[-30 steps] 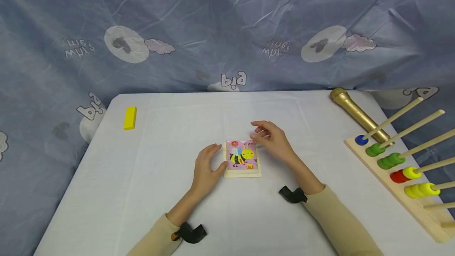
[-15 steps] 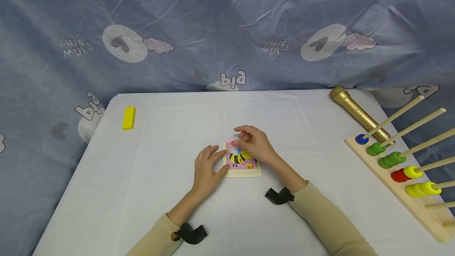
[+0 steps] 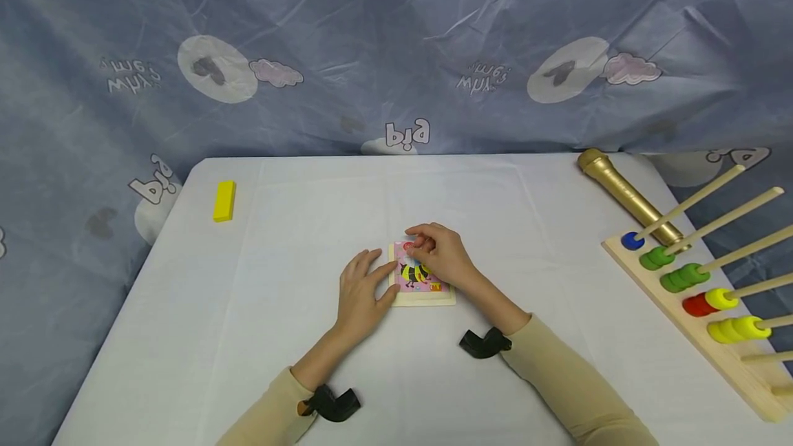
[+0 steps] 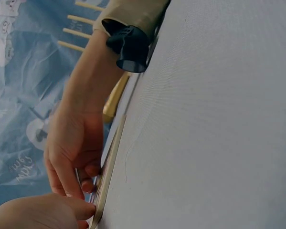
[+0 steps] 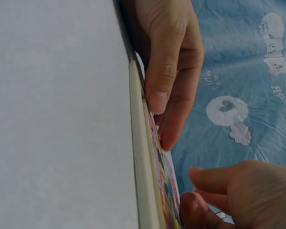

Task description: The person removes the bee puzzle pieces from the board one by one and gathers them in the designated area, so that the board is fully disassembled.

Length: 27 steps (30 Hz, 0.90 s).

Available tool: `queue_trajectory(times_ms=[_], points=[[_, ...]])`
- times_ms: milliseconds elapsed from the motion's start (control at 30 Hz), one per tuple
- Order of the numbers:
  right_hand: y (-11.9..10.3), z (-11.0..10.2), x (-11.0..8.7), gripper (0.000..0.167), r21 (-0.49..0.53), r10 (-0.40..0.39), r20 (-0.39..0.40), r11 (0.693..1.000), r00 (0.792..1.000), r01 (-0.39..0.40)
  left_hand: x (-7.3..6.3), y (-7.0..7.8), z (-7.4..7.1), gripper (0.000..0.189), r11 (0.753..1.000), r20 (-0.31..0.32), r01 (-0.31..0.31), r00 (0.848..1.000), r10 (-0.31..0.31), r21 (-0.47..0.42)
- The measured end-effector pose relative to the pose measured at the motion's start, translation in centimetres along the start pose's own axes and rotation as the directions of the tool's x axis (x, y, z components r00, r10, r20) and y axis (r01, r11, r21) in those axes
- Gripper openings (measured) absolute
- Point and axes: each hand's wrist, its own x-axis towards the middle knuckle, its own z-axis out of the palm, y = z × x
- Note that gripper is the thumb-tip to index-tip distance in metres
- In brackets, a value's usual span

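A small square wooden picture puzzle (image 3: 421, 285) with a bee on a pink ground lies on the white-covered table. At its left edge my left hand (image 3: 359, 298) rests, thumb and fingertips touching the rim, fingers relaxed. Over the puzzle's upper right part is my right hand (image 3: 449, 257), its fingers loosely bent and the fingertips at the picture's surface. The right wrist view shows the pale board edge (image 5: 140, 152) beside the left thumb (image 5: 159, 90). Part of the bee is hidden under my right hand, and no loose piece shows between its fingers.
A yellow block (image 3: 224, 201) lies at the table's far left. To the right stand a wooden counting rack (image 3: 688, 322) with coloured beads on pegs and a gold microphone (image 3: 628, 195). A blue-grey printed cloth (image 3: 347, 33) hangs behind the table.
My right hand has moved left from beyond the puzzle's upper right corner to over the picture. My left hand has stayed at the left edge, its fingertips slightly closer in.
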Motion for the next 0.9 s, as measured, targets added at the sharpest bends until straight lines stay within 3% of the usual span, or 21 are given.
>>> queue_trajectory(times_ms=[533,900], points=[[0.1,0.9,-0.2,0.032,-0.22,-0.042,0.011,0.975,0.999,0.043,0.1,-0.1,-0.1,0.036,1.0,0.001,-0.015,1.0,0.015,0.013],[0.2,1.1,-0.2,0.028,-0.219,-0.028,0.002,0.975,1.0,0.027,0.1,0.0,-0.1,0.035,1.0,0.0,-0.02,1.0,0.02,0.012]])
